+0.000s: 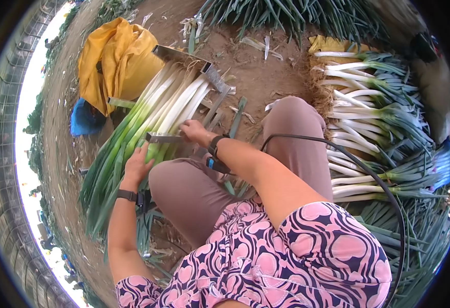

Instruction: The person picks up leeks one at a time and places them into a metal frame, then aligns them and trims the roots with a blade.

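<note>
A thick bundle of long green onions (pixel 155 102) lies slantwise in a metal frame (pixel 214 77), roots at the top and green leaves toward the lower left. Across the bundle's near side runs a short metal bar (pixel 164 138). My right hand (pixel 196 132) has its fingers curled at the bar's right end. My left hand (pixel 137 167) rests against the green stalks just below the bar's left end, thumb apart from the fingers. The undersides of both hands and part of the frame are hidden.
Trimmed white-stemmed onions (pixel 356 123) lie in a row at my right, over a yellow sheet (pixel 327 44). More onions (pixel 291 18) are piled ahead. A yellow sack (pixel 117 61) and blue bag (pixel 85 118) stand left. A black cable (pixel 358 163) crosses my right leg.
</note>
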Demonstrator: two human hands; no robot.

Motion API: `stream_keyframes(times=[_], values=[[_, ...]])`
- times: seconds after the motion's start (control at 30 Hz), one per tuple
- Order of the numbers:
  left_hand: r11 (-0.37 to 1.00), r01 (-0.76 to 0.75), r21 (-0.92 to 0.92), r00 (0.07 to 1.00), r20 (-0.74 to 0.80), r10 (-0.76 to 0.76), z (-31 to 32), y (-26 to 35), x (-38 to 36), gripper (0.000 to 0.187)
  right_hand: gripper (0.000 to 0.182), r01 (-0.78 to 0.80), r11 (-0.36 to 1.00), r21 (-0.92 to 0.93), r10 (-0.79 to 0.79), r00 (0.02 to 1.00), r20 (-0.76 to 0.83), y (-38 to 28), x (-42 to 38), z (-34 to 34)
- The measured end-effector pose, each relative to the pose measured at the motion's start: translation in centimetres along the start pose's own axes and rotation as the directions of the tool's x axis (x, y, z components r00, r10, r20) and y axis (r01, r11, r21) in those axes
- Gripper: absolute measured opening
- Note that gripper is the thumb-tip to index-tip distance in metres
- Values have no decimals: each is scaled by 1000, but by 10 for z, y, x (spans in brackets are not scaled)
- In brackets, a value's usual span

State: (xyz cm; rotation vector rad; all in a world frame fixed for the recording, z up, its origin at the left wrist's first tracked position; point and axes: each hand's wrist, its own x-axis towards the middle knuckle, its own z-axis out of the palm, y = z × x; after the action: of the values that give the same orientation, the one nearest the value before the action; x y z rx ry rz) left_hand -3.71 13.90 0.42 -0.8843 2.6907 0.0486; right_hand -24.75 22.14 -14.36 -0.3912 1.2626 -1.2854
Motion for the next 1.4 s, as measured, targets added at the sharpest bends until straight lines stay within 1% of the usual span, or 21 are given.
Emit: stream_keyframes(times=[0.07,0.17,0.27,0.3,0.33,0.37,0.4,0.47,0.53,0.57,0.7,0.8,0.83,0.93,0.97,1.03,1.07,1.1,1.2,1.33,1.4], values=[[1000,-13,-3,1000,-19,13,3,0,1,63,29,47,999,3,-47,998,45,-7,-2,4],[1000,-7,-12,1000,-20,7,-1,-1,1,64,27,118,962,-246,-94,990,109,6,40,5],[1000,0,-31,999,-34,-1,-3,3,-1,65,24,-22,993,-117,33,995,95,-7,45,5],[999,10,-33,999,-40,-12,-3,4,-1,64,21,-12,998,-64,20,992,125,7,61,9],[999,22,-36,999,-46,-24,-4,7,-2,63,18,-5,1000,-10,6,988,156,-3,53,15],[999,40,4,998,-52,-40,-4,13,-2,59,16,-171,979,108,158,980,123,-14,44,17],[997,59,45,997,-60,-56,-5,19,-1,56,15,-326,918,225,309,945,108,-38,22,17],[986,93,139,992,-97,-80,-1,24,2,49,8,-357,862,360,309,933,184,-36,22,12],[962,123,242,985,-147,-89,19,19,6,43,4,-382,765,518,308,924,227,-21,32,9],[946,102,307,976,-216,-35,27,14,6,44,6,-383,744,547,288,923,254,-15,33,9],[897,145,418,956,-294,-18,33,20,6,44,5,-370,741,560,284,929,238,-24,21,10],[890,137,434,950,-313,7,29,25,2,43,3,-407,733,545,263,909,325,-30,18,7],[897,127,423,952,-307,10,28,25,1,43,8,-411,756,510,305,910,281,-37,10,10],[891,113,440,944,-327,41,41,20,4,41,13,-461,694,553,287,881,375,-31,17,9],[879,117,463,936,-346,57,47,20,6,41,18,-466,683,562,250,873,420,-29,17,8],[853,161,497,919,-390,53,56,21,8,40,19,-493,670,555,267,858,439,-36,11,10],[861,165,481,915,-400,48,59,22,7,40,19,-504,666,550,273,851,448,-41,7,11],[869,166,466,912,-408,45,58,25,5,41,21,-470,696,543,307,878,368,-43,5,14],[889,153,433,918,-395,34,57,24,3,42,23,-458,729,509,340,888,310,-46,5,18],[889,156,430,928,-373,18,62,26,4,43,24,-410,837,363,357,911,208,-51,7,19],[883,161,441,927,-376,18,60,22,5,44,25,-359,930,83,360,933,6,-58,10,26]])
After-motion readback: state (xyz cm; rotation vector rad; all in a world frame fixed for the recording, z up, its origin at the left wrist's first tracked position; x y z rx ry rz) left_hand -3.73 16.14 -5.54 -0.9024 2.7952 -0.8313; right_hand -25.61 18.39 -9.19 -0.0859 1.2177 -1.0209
